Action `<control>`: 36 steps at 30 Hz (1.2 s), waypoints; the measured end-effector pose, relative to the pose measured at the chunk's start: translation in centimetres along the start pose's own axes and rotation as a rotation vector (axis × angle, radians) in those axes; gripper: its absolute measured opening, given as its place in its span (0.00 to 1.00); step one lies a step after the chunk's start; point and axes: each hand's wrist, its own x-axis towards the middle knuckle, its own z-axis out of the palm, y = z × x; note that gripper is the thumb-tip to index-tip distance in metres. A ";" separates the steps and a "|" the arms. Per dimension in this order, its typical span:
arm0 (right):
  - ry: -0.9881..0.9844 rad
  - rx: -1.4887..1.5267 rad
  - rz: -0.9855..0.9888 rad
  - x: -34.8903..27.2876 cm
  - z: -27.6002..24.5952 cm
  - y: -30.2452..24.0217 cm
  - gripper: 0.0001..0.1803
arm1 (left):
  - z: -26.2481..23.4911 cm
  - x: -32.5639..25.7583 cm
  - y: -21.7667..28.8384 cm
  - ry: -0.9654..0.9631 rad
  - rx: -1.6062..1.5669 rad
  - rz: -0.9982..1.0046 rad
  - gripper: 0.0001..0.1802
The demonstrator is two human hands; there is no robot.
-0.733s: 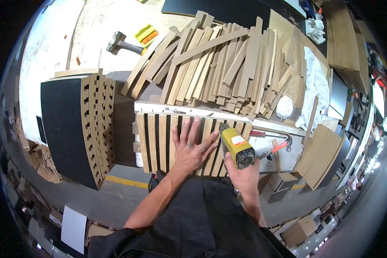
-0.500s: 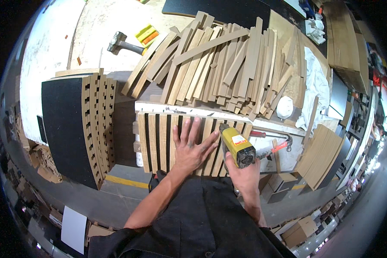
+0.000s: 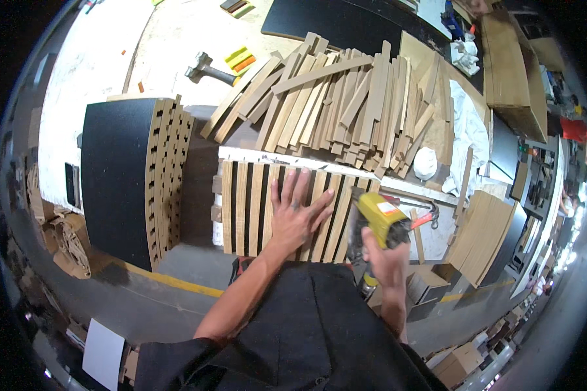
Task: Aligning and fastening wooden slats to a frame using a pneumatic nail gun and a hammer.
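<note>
Wood is clearly being worked in this workshop, and that's totally being given away by the heaped wooden strips (image 3: 319, 114), the hammers (image 3: 205, 69), the stacked boards (image 3: 120, 163), the brown box (image 3: 505, 65) and the yellow floor line (image 3: 189, 285).

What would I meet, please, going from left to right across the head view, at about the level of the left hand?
Black-topped panel stack, left hand, yellow power tool, red-handled hammer, tan board stack.

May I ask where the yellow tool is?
The yellow tool is right of centre in the head view, in the right hand, by the right end of the slatted panel.
</note>
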 end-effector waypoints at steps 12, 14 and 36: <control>-0.237 -0.223 -0.086 -0.8 -11.3 2.2 0.16 | -2.4 -14.2 7.6 0.477 -0.568 -0.998 0.13; -0.303 -0.315 -0.087 0.1 -12.4 3.7 0.17 | 1.0 -17.4 11.3 0.478 -0.555 -1.071 0.16; -0.554 -0.774 -0.360 1.2 -17.7 9.4 0.26 | 13.7 -16.5 15.2 1.152 -1.047 -1.087 0.21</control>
